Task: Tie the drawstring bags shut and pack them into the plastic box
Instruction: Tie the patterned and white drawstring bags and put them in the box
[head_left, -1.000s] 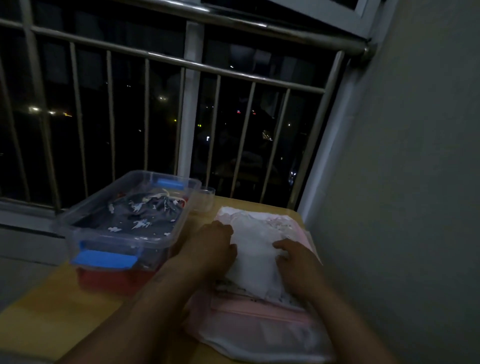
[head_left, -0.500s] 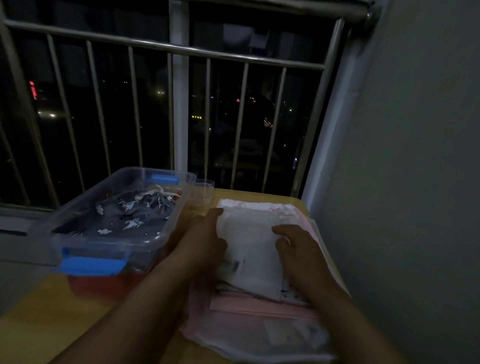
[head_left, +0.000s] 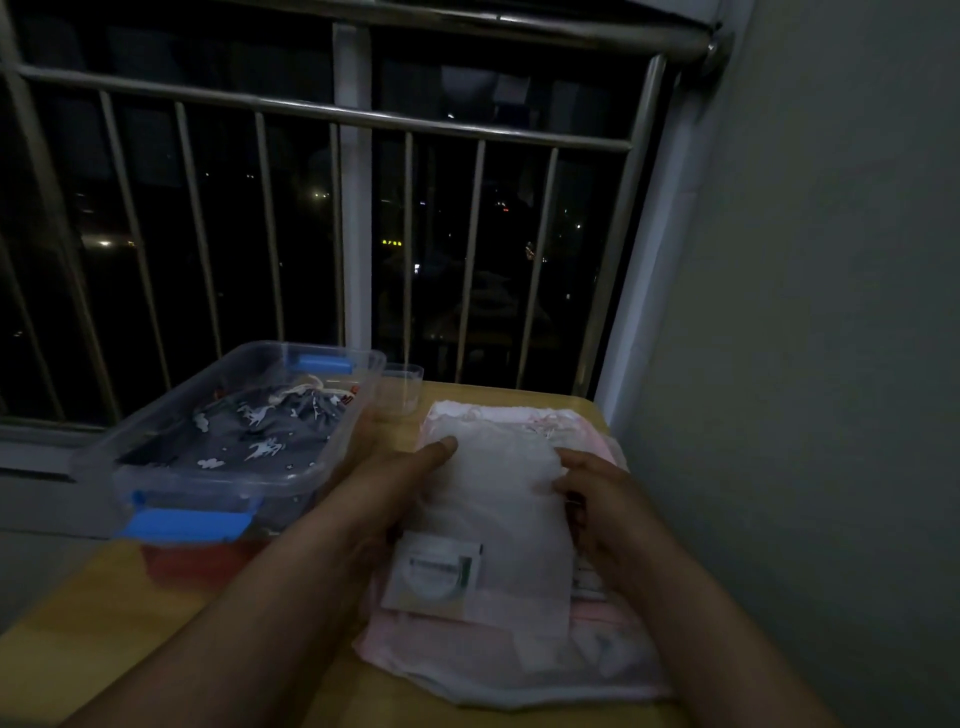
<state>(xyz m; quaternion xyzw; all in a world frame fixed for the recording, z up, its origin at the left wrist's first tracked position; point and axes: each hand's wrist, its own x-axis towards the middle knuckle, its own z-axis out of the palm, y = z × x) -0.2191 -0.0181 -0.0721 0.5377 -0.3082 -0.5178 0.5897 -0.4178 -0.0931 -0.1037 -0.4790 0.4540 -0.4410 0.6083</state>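
Gripping the white bag by its long sides, left hand and right hand flank it; plastic box lies beside the left.

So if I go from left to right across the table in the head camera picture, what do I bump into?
Clear plastic box with blue latches → left hand → white bag that both hands hold → right hand → grey wall.
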